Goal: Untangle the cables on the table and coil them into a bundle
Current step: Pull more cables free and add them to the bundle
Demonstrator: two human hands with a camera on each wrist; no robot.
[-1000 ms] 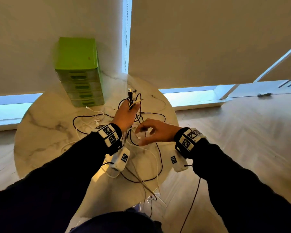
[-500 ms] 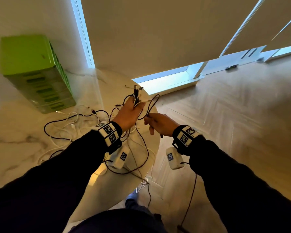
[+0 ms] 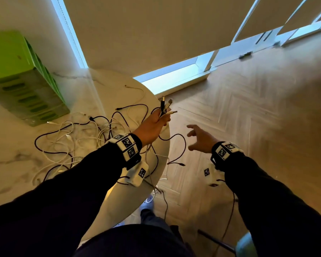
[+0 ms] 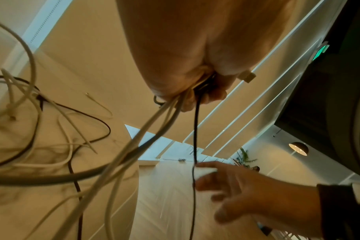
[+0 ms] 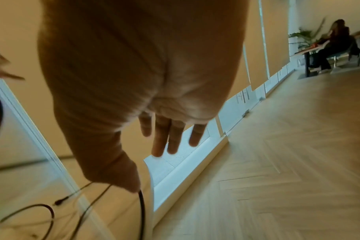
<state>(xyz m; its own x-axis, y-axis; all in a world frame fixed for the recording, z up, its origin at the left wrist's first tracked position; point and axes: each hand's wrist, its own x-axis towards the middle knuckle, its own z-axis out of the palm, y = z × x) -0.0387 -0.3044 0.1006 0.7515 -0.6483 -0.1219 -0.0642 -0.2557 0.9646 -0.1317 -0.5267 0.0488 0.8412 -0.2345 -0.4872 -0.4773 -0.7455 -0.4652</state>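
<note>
A tangle of black and white cables (image 3: 78,138) lies on the round marble table (image 3: 17,160). My left hand (image 3: 152,125) is raised over the table's right edge and grips a bunch of cable ends, whose plugs (image 3: 166,106) stick up above the fist. In the left wrist view the held white and black cables (image 4: 169,116) hang down from the fist. A black cable (image 3: 176,145) loops off the table edge and dangles beside my right hand (image 3: 198,140), which hovers over the floor with fingers spread, holding nothing. In the right wrist view the fingers (image 5: 170,138) are straight.
A green stack of drawers (image 3: 20,78) stands at the table's back left. Window blinds and a low sill (image 3: 174,78) lie behind. Wooden floor (image 3: 248,117) spreads to the right. A person sits far off (image 5: 335,43). A chair leg (image 3: 217,240) shows near my feet.
My right hand has let go of the black cable and moved out to the right, fingers spreading. The left hand still grips the plug ends; my view has swung right.
</note>
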